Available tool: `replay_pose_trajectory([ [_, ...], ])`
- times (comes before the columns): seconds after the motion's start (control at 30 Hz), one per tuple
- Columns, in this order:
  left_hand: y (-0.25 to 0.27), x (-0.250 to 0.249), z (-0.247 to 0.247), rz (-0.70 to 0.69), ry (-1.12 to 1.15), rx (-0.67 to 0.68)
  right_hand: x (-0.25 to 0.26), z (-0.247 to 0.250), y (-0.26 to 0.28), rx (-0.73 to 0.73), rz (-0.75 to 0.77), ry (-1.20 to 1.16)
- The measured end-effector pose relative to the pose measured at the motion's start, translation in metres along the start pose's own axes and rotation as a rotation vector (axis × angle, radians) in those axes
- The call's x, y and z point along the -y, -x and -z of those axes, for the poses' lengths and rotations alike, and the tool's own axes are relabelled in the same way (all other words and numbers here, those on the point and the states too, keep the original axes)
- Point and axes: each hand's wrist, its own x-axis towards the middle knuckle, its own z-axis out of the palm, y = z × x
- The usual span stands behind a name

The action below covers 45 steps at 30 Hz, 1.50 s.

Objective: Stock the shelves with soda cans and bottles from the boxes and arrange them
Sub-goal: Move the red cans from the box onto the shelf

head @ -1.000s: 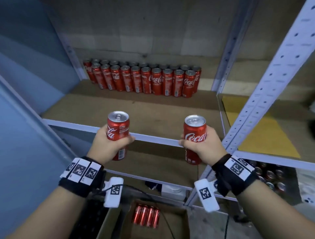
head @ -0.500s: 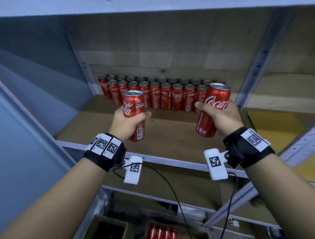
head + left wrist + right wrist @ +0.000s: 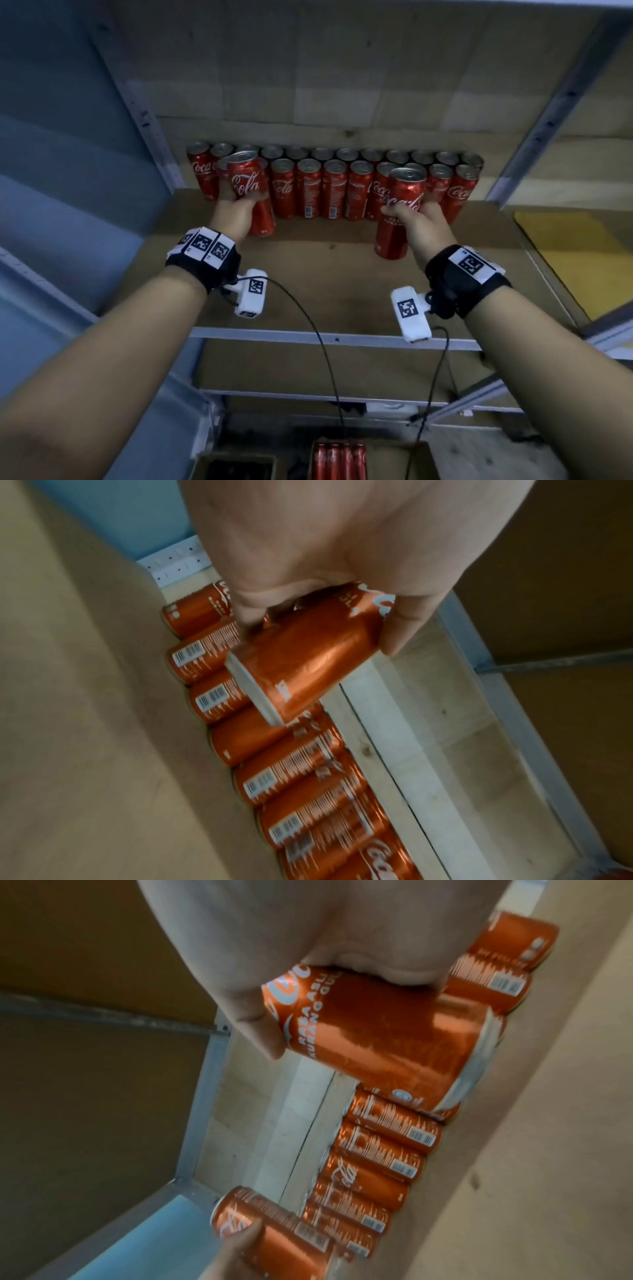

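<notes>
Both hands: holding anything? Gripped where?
Left hand grips a slim red soda can around its middle; right hand grips another slim red soda can around its middle, both at the stocked rows.

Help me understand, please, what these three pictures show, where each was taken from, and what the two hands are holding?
No machine here: a person wears three cameras. The head view looks down at both arms; each wrist view looks along one hand. The left hand grips one red soda can, and the right hand grips another can, both over the wooden shelf. Two rows of cans stand at the shelf's back. Below, an open box holds more cans. The wrist cameras tint the cans orange.
</notes>
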Motion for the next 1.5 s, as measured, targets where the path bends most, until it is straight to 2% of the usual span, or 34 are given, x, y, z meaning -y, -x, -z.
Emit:
replay_pose_trajectory([
  [0.1,-0.023,0.004,0.018,-0.101,-0.042,-0.047,0.009,-0.033,-0.013,0.053,-0.008,0.047],
  [0.17,-0.041,0.009,0.028,-0.136,-0.055,-0.129,0.013,-0.056,-0.021,0.100,0.019,0.087],
  [0.33,-0.086,0.033,0.059,-0.098,-0.140,-0.305,0.027,-0.109,-0.028,0.253,0.066,0.179],
  [0.5,-0.150,0.081,0.080,-0.023,-0.270,-0.315,0.012,-0.146,-0.033,0.308,0.063,0.254],
  [0.57,-0.138,0.066,0.077,-0.012,-0.324,-0.273,0.003,-0.155,-0.035,0.319,0.043,0.281],
  [0.67,-0.127,0.047,0.069,0.010,-0.296,-0.211,-0.016,-0.160,-0.038,0.308,-0.013,0.295],
  [0.8,-0.138,0.051,0.068,0.016,-0.275,-0.230,-0.041,-0.156,-0.041,0.255,-0.100,0.379],
  [0.93,-0.150,0.062,0.075,0.065,-0.246,-0.158,-0.059,-0.139,-0.045,0.180,-0.192,0.324],
  [1.07,-0.163,0.065,0.084,0.096,-0.211,-0.107,-0.058,-0.126,-0.046,0.182,-0.189,0.377],
  [1.2,-0.175,0.065,0.087,0.106,-0.219,-0.119,-0.059,-0.119,-0.045,0.196,-0.162,0.415],
  [1.33,-0.183,0.076,0.087,0.052,-0.356,-0.185,-0.057,-0.121,-0.045,0.189,-0.134,0.483],
  [1.5,-0.153,0.054,0.081,-0.006,-0.605,-0.159,-0.058,-0.123,-0.043,0.181,-0.094,0.477],
])
